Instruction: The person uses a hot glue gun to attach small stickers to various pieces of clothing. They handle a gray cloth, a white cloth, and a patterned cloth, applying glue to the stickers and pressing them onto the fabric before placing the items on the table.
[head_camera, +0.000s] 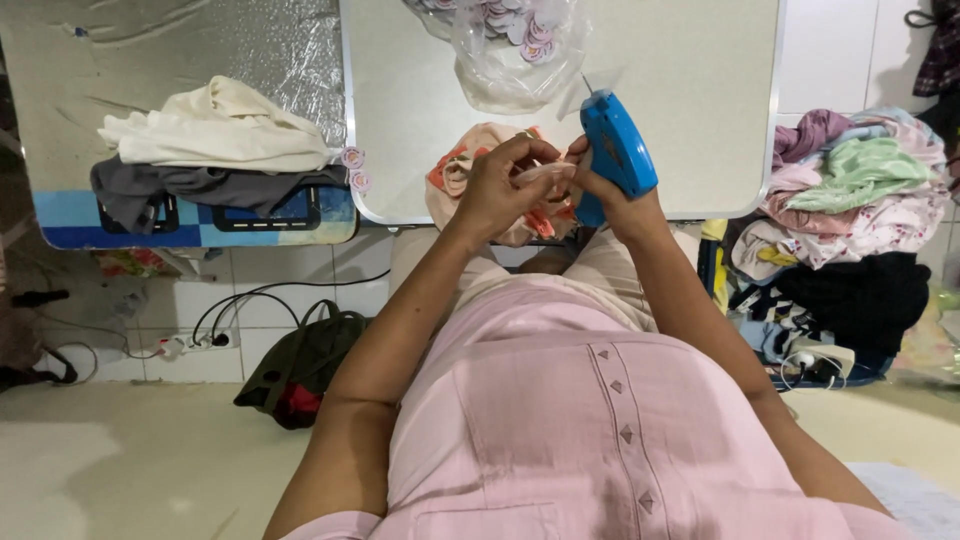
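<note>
My right hand (598, 185) grips a blue tagging gun (617, 145), its needle pointing up and away from me. My left hand (508, 182) pinches a thin pale strip (548, 172) right at the gun's near side, fingers closed on it. Both hands hover over a peach and orange patterned cloth (462, 165) bunched at the near edge of a white table (700, 90). A clear plastic bag of small round pink tags (515, 40) lies on the table just beyond my hands.
Cream and grey folded garments (215, 140) rest on a blue surface at left, two round tags (355, 168) beside them. A heap of mixed clothes (855, 200) is piled at right. On the floor lie a dark bag (300, 370) and a power strip (195, 343).
</note>
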